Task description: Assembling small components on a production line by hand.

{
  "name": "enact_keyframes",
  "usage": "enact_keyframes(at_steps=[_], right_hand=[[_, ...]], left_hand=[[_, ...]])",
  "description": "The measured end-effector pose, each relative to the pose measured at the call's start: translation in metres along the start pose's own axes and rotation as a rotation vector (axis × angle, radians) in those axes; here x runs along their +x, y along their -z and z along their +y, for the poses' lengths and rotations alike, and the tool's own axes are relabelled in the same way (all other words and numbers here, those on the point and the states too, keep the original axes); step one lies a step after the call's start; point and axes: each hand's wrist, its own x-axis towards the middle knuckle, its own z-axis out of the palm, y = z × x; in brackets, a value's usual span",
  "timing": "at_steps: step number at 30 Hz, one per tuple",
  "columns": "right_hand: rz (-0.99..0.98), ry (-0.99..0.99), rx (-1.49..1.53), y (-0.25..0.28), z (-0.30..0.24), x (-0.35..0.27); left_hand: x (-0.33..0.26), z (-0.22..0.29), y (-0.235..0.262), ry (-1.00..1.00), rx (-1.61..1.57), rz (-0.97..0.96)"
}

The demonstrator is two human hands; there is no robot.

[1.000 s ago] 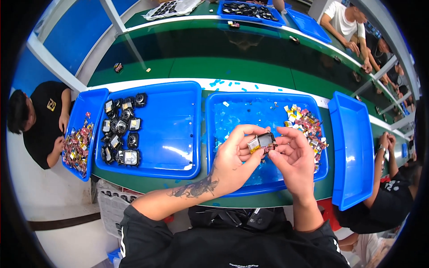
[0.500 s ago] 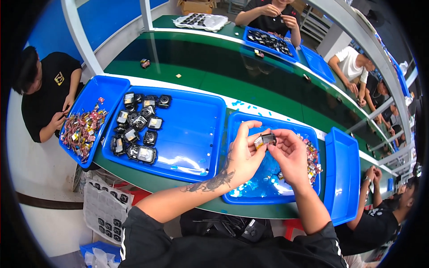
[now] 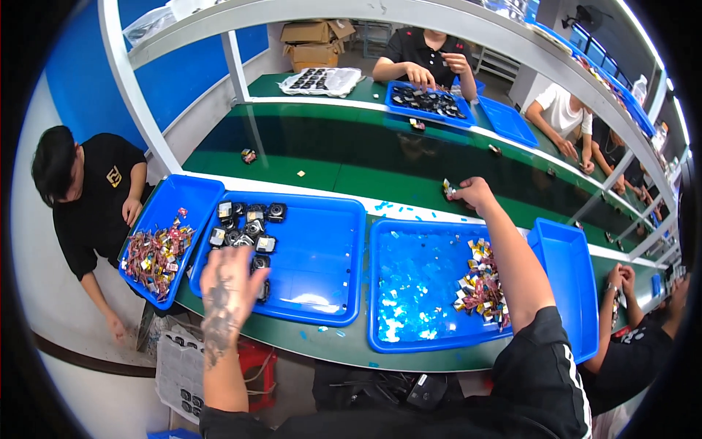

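Observation:
My right hand [image 3: 475, 193] is stretched out over the green belt [image 3: 380, 168]. Its fingers pinch a small black electronic unit with pale and reddish bits [image 3: 448, 190]. My left hand [image 3: 232, 274] is open above the near-left part of a wide blue tray [image 3: 314, 252], fingers pointing away from me and thumb apart. Under and beyond it lie several black square units with round fronts [image 3: 254, 227], partly hidden by the hand. Below my right forearm, a second blue tray [image 3: 376, 293] holds a heap of small batteries with reddish wires [image 3: 482, 285] and scattered blue film pieces [image 3: 409, 293].
A blue bin of wired batteries [image 3: 157, 256] stands at the left beside a seated person. An upright blue tray [image 3: 567, 278] is at the right. Metal frame posts [image 3: 139, 110] and a crossbar rise over the belt. Across it, a co-worker handles parts in another tray [image 3: 431, 102].
My hands have parted. The right carried the small unit away from me to the belt; the left let go and swung left over the black units. The view has tilted upward.

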Motion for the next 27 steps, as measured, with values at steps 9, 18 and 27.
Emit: enact_keyframes(at_steps=[9, 18, 27], right_hand=[[0.161, 0.402, 0.361, 0.075, -0.027, -0.109], [0.417, 0.39, 0.3, 0.064, 0.047, -0.248], [0.352, 0.47, -0.032, 0.072, 0.067, -0.263]], left_hand=[[0.014, 0.008, -0.037, -0.028, 0.02, -0.104], [0.027, 0.025, -0.049, -0.254, -0.155, -0.028], [0.05, 0.104, -0.05, -0.26, -0.957, -0.324]])
